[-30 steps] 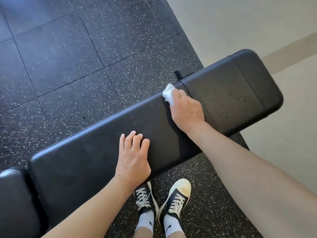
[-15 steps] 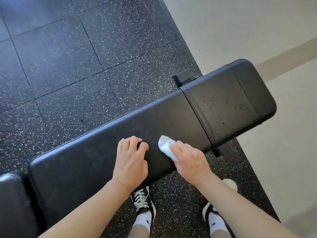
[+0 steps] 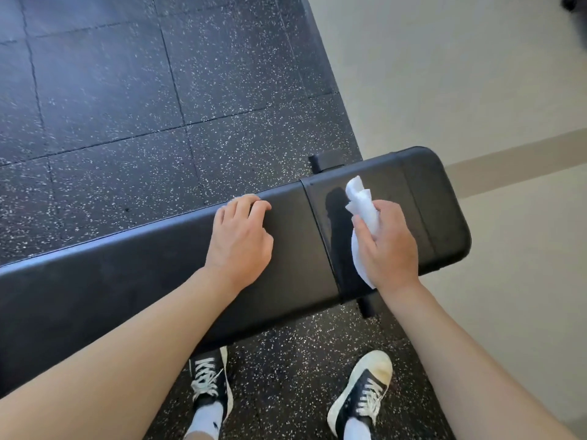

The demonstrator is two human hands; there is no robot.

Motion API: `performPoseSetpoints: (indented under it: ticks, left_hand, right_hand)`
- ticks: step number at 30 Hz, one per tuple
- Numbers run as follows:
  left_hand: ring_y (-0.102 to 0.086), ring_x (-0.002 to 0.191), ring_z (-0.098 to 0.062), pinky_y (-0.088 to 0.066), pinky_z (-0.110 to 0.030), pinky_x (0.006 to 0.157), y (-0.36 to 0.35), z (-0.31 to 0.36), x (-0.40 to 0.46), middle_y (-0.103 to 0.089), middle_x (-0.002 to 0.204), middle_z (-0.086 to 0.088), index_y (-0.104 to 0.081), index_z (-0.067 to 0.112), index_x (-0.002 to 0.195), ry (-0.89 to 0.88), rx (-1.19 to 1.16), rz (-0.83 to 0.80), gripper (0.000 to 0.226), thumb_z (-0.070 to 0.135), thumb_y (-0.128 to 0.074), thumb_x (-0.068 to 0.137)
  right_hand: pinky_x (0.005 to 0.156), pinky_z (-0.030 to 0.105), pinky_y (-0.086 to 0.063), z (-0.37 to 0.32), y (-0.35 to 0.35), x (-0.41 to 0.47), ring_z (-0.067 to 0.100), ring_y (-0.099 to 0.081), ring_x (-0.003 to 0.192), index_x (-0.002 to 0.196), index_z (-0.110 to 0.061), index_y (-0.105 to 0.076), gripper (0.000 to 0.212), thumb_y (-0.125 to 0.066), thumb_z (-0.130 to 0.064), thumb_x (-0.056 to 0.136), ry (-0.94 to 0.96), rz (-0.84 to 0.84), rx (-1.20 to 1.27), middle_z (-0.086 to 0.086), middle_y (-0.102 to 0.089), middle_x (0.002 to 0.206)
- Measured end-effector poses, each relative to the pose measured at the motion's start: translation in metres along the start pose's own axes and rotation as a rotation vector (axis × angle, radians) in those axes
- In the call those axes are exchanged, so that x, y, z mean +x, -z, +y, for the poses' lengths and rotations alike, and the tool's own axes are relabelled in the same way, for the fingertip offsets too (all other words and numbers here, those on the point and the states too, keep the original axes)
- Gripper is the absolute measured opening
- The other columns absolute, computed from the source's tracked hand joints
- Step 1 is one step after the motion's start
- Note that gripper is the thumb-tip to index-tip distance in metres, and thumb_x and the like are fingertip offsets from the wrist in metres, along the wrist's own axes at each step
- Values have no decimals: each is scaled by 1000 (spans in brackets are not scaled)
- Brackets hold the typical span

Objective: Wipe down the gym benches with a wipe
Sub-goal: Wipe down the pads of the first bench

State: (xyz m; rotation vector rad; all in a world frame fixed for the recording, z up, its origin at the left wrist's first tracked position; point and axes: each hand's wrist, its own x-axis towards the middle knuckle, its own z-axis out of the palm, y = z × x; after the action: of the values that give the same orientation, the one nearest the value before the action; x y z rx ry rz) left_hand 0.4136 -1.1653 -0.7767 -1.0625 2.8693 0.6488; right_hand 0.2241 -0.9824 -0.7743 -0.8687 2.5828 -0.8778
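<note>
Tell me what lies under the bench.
Under the bench: speckled black floor, a black frame foot sticking out on the near side and another behind. The rest of the frame is covered by the pad.

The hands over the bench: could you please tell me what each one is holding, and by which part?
The right hand grips the white wipe around its bunched middle, both ends sticking out. The left hand holds nothing; it rests on the bench.
</note>
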Motion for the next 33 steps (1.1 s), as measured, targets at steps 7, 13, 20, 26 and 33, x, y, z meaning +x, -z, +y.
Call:
performPoseSetpoints:
  ticks: [7, 13, 20, 26, 33]
  left_hand:
    - [-41, 144, -24, -22, -53, 126, -51, 43, 61, -50, 153, -3, -43, 15, 154, 104, 33, 16, 55, 29, -45, 101]
    - [-50, 135, -26, -29, -51, 123, -70, 39, 60, -58, 143, -5, -48, 17, 150, 126, 84, 115, 58, 34, -40, 96]
    - [-52, 132, -31, -32, -52, 119, -72, 38, 66, -59, 142, -8, -51, 15, 147, 119, 117, 136, 59, 34, -42, 92]
    - [-53, 126, -36, -34, -52, 116, -75, 37, 67, -60, 138, -10, -53, 12, 144, 114, 114, 174, 59, 34, -40, 91]
    - [-53, 127, -35, -34, -54, 118, -77, 37, 67, -60, 139, -9, -53, 12, 146, 114, 128, 177, 61, 34, -42, 91]
  right_hand:
    - [61, 31, -47, 43, -20, -47, 17, -47, 81, 121, -18, -60, 30, -70, -27, 94, 274, -106, -220, -3, -50, 99]
    - [59, 36, -49, 55, -41, -42, 20, -49, 75, 124, -10, -69, 30, -66, -24, 97, 373, 24, -241, 3, -55, 93]
    - [62, 38, -47, -11, -86, 84, 26, -56, 83, 120, -12, -70, 30, -67, -27, 94, 293, 144, -176, 8, -59, 100]
    - [67, 40, -48, -47, -112, 143, 27, -57, 88, 104, -13, -71, 27, -71, -38, 96, 339, 82, -174, 6, -58, 99]
    - [66, 41, -53, 42, -39, 144, 28, -58, 83, 119, -23, -72, 29, -67, -35, 93, 353, 191, -240, 4, -57, 95]
